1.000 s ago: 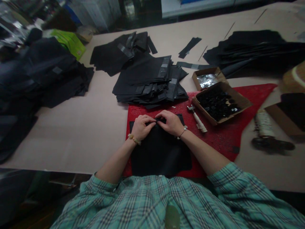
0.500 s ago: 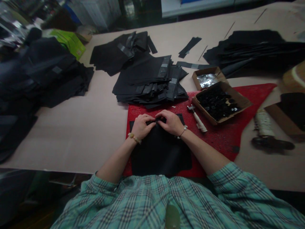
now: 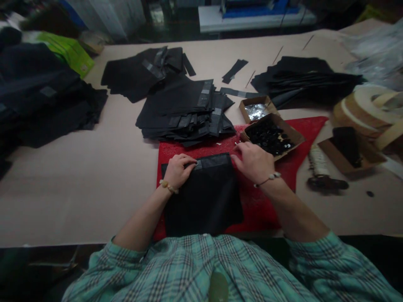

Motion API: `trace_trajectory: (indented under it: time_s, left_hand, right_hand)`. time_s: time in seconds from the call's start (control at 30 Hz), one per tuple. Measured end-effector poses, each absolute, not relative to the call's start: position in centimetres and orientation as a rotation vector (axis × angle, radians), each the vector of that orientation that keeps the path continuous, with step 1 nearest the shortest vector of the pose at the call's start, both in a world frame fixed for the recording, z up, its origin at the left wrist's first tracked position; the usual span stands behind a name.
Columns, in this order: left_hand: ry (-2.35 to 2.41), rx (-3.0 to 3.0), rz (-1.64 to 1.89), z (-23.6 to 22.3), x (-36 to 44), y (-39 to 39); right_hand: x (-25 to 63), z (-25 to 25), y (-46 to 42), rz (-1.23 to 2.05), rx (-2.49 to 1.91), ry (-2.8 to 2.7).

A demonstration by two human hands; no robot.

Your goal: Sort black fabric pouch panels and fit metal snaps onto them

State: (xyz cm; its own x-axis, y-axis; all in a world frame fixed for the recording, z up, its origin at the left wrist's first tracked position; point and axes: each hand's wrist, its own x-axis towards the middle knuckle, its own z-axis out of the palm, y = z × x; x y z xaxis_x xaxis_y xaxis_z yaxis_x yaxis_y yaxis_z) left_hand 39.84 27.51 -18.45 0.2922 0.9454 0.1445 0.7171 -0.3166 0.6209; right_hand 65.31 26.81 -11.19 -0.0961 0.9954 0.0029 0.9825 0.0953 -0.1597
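Note:
A black fabric panel [image 3: 204, 201] lies flat in front of me, with a shinier strip along its top edge. My left hand [image 3: 179, 170] is closed in a pinch on that edge, and a small pale spot shows at its fingertips. Right of the panel, my right hand [image 3: 255, 161] is curled over the small hammer [image 3: 237, 143]. Only a glint of the hammer's head shows past my fingers; its pale handle is hidden under the hand. Beneath the panel and the hammer is a red mat [image 3: 261, 209].
Behind the right hand stand a carton of black round pieces [image 3: 269, 136] and a smaller carton of silvery pieces [image 3: 256, 111]. Stacks of black panels [image 3: 176, 105] lie beyond the mat. At right are a wrapped-handle tool [image 3: 321, 163], an open carton [image 3: 349, 155] and tape rolls [image 3: 362, 105].
My right hand has left the panel's top edge and moved right onto the hammer. My left hand stays at the edge. The view has turned a little to the right.

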Motion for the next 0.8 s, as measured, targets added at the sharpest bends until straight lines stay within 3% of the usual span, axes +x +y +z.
trace_trajectory:
  time_s: [0.1, 0.23, 0.3, 0.43, 0.5, 0.6, 0.8]
  left_hand:
    - [1.525, 2.119, 0.674, -18.2, 40.0, 27.4]
    - [1.548, 2.123, 0.670, -18.1, 40.2, 27.3]
    - [1.539, 2.140, 0.676, -18.1, 40.3, 27.2]
    - [1.513, 2.156, 0.697, -18.6, 40.2, 27.1]
    - [1.500, 2.153, 0.718, -19.0, 40.2, 27.2]
    - [1.493, 2.154, 0.741, -19.3, 40.2, 27.3]
    - [1.515, 2.140, 0.719, -19.0, 40.3, 27.3]
  right_hand:
    - [67.6, -10.3, 25.0, 0.104, -2.394, -2.229]
    - [69.3, -11.2, 24.3, 0.240, -2.512, -2.104]
    - [70.0, -11.7, 24.5, 0.490, -2.352, -1.969]
    - [69.6, -12.8, 25.2, 1.276, -1.635, -1.483]
    - [68.0, -13.7, 25.4, 1.486, -1.361, -1.288]
    - [64.7, -15.4, 25.3, 1.482, -1.208, -1.340]
    - [61.7, -16.7, 25.1, 1.128, -1.271, -1.795]
